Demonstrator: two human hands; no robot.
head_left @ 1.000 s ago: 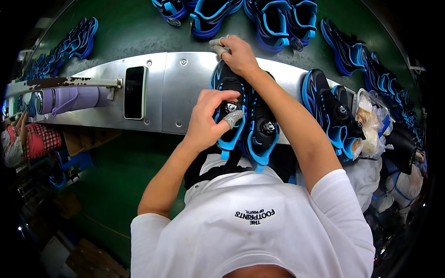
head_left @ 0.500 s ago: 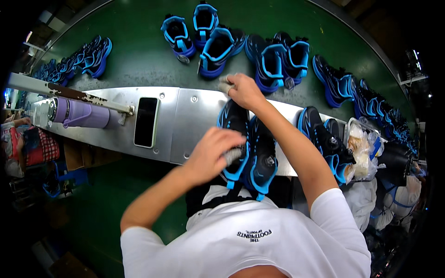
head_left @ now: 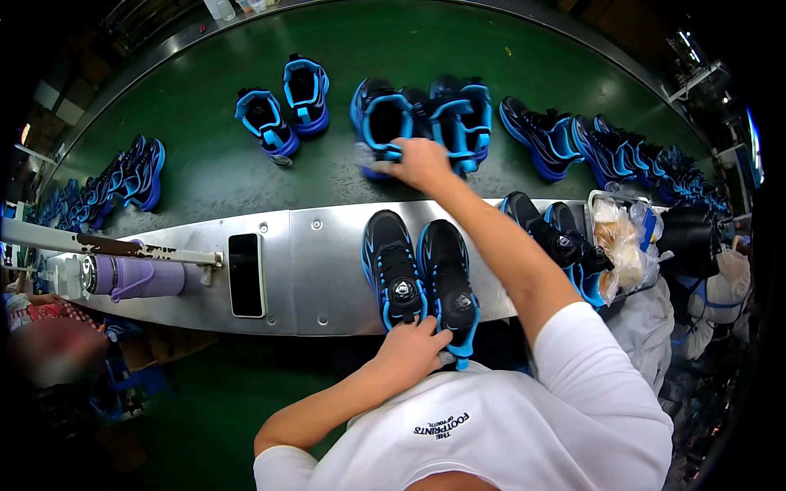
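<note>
while left hand (head_left: 413, 350) grips shoe (head_left: 449, 288), right hand (head_left: 419, 163) reaches.

Green conveyor belt (head_left: 205, 176), metal workbench (head_left: 327, 270), dim factory surroundings.

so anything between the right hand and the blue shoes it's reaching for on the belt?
Nothing visible. The right hand is already at the near edge of the blue shoes on the green belt, seemingly touching them. The pair on the metal shelf lies under the forearm, beside the left hand, not in its way.
</note>
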